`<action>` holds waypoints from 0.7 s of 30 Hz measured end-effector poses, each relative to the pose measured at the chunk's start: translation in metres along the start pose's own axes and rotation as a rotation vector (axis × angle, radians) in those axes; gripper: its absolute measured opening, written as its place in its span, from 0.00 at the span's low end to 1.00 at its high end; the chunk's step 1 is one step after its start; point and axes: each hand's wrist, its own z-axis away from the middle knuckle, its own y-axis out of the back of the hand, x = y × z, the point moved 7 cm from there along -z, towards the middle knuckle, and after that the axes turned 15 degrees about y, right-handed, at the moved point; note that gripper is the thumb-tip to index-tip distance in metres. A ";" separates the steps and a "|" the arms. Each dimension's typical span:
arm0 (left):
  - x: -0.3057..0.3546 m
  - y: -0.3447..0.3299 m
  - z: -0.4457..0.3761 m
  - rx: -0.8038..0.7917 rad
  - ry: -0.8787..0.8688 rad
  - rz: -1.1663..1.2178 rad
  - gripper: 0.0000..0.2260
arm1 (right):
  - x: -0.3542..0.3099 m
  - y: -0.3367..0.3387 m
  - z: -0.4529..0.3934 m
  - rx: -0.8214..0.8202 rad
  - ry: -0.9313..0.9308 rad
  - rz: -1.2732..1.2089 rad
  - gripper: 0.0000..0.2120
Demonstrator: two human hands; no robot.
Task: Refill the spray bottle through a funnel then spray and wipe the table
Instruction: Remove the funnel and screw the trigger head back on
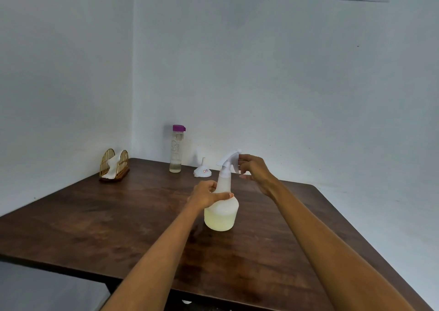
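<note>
A translucent spray bottle [222,213] with pale yellowish liquid in its lower part stands upright near the middle of the dark wooden table [118,225]. My left hand [206,195] is wrapped around its shoulder. My right hand [255,169] pinches the white trigger head [229,159] on top of the bottle. Behind it, a small white funnel [202,169] rests upside down on the table, spout up. A tall clear water bottle [176,150] with a purple cap stands to the funnel's left, near the wall, with a little liquid at its bottom.
A gold wire holder [114,165] with white napkins sits at the table's far left corner. White walls close the table in at the back and left. The table's front edge and right edge drop off to a light floor.
</note>
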 end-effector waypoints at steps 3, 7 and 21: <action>0.000 0.001 0.001 0.012 -0.004 -0.007 0.27 | 0.001 0.016 0.002 0.139 -0.012 -0.034 0.19; -0.001 0.000 0.000 0.023 -0.007 -0.012 0.27 | 0.014 0.015 0.007 0.059 -0.063 -0.070 0.19; 0.002 -0.002 -0.007 -0.058 -0.006 -0.001 0.26 | 0.032 -0.026 -0.001 -0.304 -0.081 -0.057 0.15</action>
